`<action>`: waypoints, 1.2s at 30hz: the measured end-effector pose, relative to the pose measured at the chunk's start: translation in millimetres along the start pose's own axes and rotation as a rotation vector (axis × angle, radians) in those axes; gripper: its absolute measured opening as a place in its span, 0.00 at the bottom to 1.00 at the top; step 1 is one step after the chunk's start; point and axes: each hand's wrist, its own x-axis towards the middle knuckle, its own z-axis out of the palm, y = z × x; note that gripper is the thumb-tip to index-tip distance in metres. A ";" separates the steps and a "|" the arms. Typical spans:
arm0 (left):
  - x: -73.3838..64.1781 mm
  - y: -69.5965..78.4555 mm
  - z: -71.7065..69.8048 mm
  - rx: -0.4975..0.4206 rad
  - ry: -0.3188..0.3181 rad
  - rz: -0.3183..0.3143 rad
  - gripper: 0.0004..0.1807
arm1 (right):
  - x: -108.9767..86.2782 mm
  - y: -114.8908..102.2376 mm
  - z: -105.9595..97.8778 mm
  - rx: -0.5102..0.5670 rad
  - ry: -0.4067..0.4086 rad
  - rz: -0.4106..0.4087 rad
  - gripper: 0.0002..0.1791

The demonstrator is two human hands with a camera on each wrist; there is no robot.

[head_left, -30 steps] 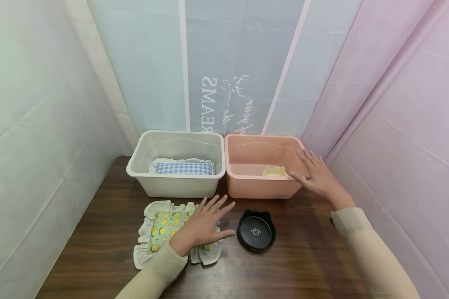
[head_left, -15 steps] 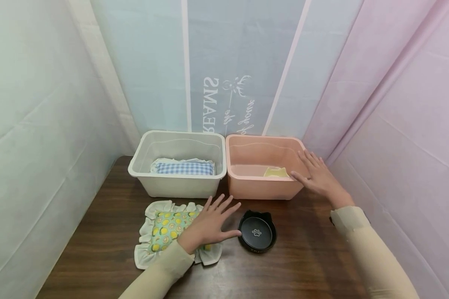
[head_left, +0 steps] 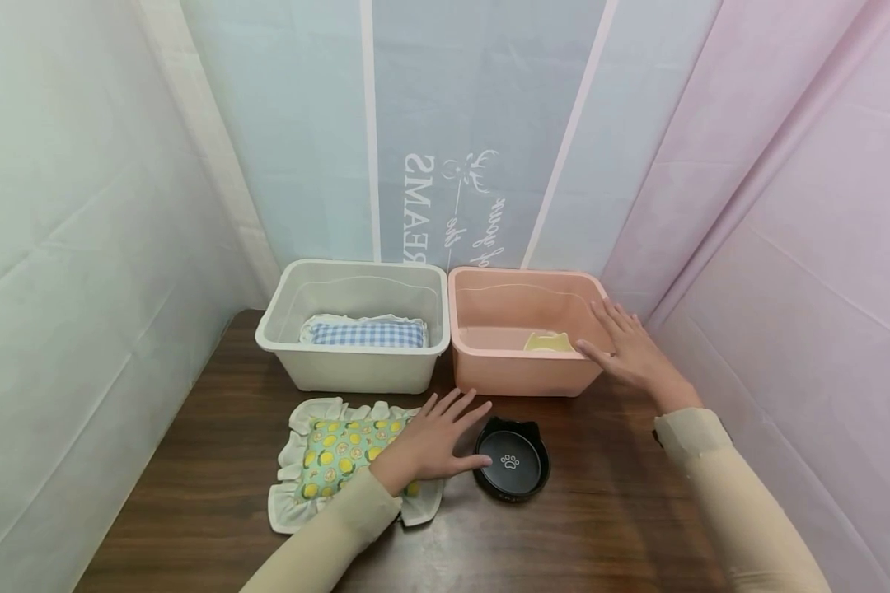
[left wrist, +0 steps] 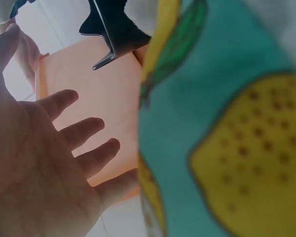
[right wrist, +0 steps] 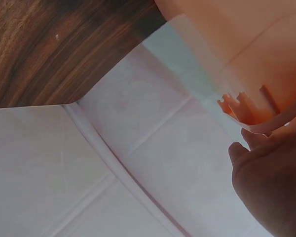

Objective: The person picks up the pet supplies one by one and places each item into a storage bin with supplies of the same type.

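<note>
Lemon-print cushion (head_left: 344, 453) and black bowl (head_left: 510, 463): side by side on counter (head_left: 200, 486). Left hand (head_left: 436, 441): spread, holds nothing; now further right, thumb over bowl's edge, contact unclear; bowl seemingly within easier reach. Right hand (head_left: 633, 350): extended, grips nothing, unmoved at rim of pink bin (head_left: 522, 375).

head: bright, soft, hazy; table (head_left: 460, 552): faint sheen; left wrist: cushion (left wrist: 217, 128) blurred; right wrist: hand (right wrist: 274, 182) shadowed
</note>
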 end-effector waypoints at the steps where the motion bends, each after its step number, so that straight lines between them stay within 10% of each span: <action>1: 1.1 0.4 0.0 -0.004 -0.003 0.000 0.48 | 0.2 0.4 0.4 0.002 -0.002 0.003 0.51; 36: 36.2 7.7 20.1 -0.004 -0.108 -0.056 0.47 | 7.5 6.7 5.0 0.002 -0.027 0.052 0.54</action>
